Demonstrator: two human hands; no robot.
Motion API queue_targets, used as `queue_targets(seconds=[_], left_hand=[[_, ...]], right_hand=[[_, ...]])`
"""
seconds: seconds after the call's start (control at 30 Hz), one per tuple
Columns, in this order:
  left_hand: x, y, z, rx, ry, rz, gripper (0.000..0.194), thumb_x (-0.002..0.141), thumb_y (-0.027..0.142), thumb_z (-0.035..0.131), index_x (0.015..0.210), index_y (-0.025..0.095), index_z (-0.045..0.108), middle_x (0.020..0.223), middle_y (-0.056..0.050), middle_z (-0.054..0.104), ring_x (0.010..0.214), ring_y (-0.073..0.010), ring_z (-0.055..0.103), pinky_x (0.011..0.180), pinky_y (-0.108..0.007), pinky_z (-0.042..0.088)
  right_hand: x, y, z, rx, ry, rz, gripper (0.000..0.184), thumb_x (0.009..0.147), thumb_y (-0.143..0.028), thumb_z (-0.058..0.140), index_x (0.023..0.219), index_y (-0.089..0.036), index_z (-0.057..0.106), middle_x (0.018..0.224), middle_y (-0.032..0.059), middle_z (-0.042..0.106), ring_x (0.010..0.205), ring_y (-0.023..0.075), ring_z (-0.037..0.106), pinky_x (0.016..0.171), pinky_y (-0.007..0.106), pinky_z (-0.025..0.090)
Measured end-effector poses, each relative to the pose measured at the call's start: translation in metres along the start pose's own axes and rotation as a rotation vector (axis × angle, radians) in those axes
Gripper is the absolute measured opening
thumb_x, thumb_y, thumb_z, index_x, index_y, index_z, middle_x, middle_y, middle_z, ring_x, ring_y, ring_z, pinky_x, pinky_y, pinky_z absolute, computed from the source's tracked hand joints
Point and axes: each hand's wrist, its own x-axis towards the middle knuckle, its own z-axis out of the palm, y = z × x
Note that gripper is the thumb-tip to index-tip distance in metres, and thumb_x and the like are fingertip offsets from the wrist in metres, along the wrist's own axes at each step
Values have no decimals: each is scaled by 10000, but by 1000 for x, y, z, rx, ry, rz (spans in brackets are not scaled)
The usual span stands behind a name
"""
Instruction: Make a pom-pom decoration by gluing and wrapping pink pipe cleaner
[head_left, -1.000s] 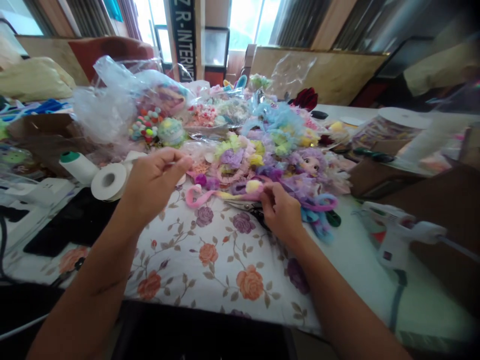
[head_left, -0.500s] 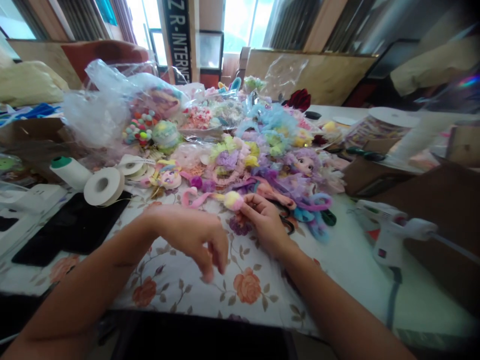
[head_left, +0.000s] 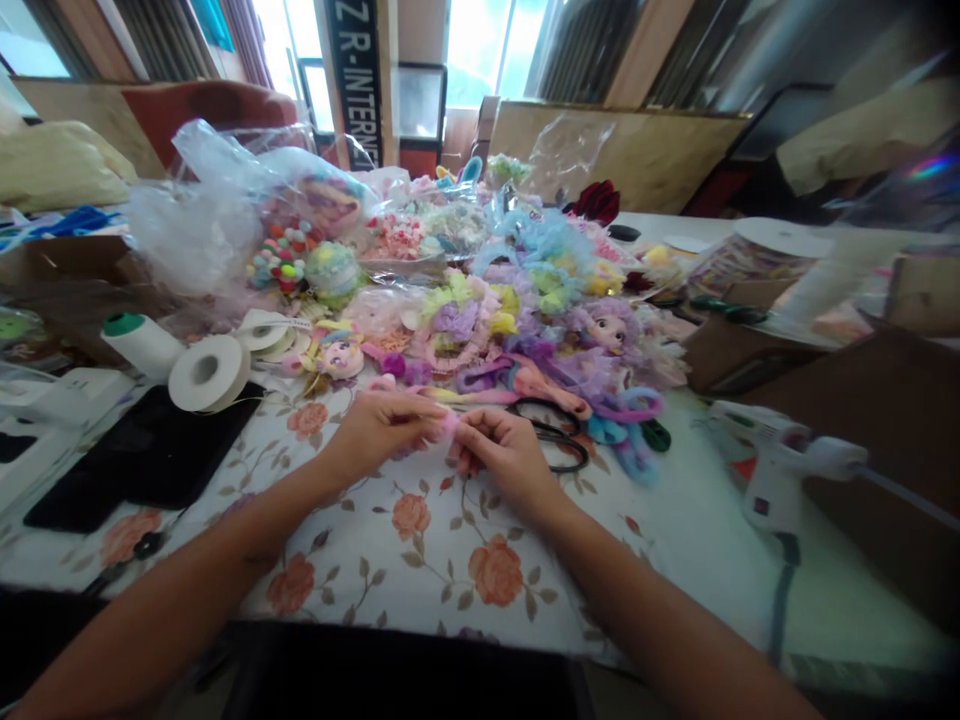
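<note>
Between the fingertips of both hands is a small pink fluffy pompom (head_left: 448,425), mostly covered by the fingers. My left hand (head_left: 379,425) pinches it from the left, while my right hand (head_left: 506,455) pinches its right side. Behind the fingers, a pink-and-yellow fluffy strip (head_left: 427,393) runs along the tablecloth; whether it joins the pompom I cannot tell. Close to my right hand lie scissors with black handles (head_left: 574,455), partly hidden by the hand.
A heap of pastel trims and bagged pieces (head_left: 480,290) fills the back. A white glue gun (head_left: 772,460) stands right, beside a cardboard box (head_left: 862,450). At left are a white roll (head_left: 236,370), a thread cone (head_left: 142,345) and a black tablet-like slab (head_left: 112,470).
My left hand has moved up from above the tablecloth to the pompom and closed on it. My right hand has shifted slightly left and down, uncovering more of the scissors' handles.
</note>
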Motion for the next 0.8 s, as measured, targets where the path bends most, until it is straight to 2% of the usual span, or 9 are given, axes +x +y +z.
queue_targets(seconds=[0.1,0.17,0.23,0.33,0.4,0.5,0.6,0.7,0.8], left_hand=[[5,0,-14,-68,287,-16,224,741,349,778,835,147,778,632,-29,717,535,-143,638,563,-264,557],[6,4,-17,-41,340,15,300,822,429,696,810,137,764,660,-46,714,585,-144,648,600,-266,562],[3,8,-13,22,236,71,330,833,461,682,930,157,766,880,-89,752,784,-179,696,702,-280,578],[-7,11,-2,142,-5,185,630,648,372,864,1239,263,675,1224,-102,690,1024,-240,676,816,-327,580],[-12,11,5,199,-80,264,510,668,322,857,1157,270,727,1175,-93,713,1035,-247,672,875,-359,563],[-15,8,8,159,-39,264,205,763,286,785,963,241,793,1004,-85,756,950,-225,687,843,-344,559],[-14,5,5,-33,-31,88,194,740,317,807,916,237,802,935,-71,760,795,-186,679,683,-289,559],[-10,3,1,-248,1,-154,228,738,370,806,897,207,798,731,-40,719,568,-121,593,519,-235,494],[-8,3,-2,-344,98,-213,237,793,411,753,857,185,780,682,-32,688,543,-108,566,499,-218,468]], right_hand=[[1,-3,-4,71,71,-2,351,740,-487,763,726,-167,618,606,0,668,463,89,568,428,186,413],[0,-4,-4,116,34,27,351,747,-489,762,739,-169,619,625,3,676,488,94,589,441,183,427],[-3,-5,0,141,-48,68,350,759,-491,757,734,-170,620,633,4,679,506,101,608,464,191,452],[-7,-6,4,167,-129,96,350,778,-496,746,722,-176,616,603,-8,666,498,102,604,481,200,463],[-9,-6,4,161,-144,89,332,784,-485,748,739,-177,632,582,-13,661,493,103,598,495,206,469],[-9,-7,1,88,-146,35,277,783,-440,760,811,-176,680,592,-6,676,510,123,618,515,232,490],[-12,-9,-2,-152,-68,-168,163,835,-352,717,859,-192,706,606,-3,686,518,144,630,509,254,491],[-18,-11,-3,-555,94,-563,57,884,-215,653,875,-210,709,700,21,733,607,165,671,586,276,517],[-25,-15,-3,-757,173,-861,119,891,-122,621,928,-221,675,801,35,755,707,171,698,672,276,544]])
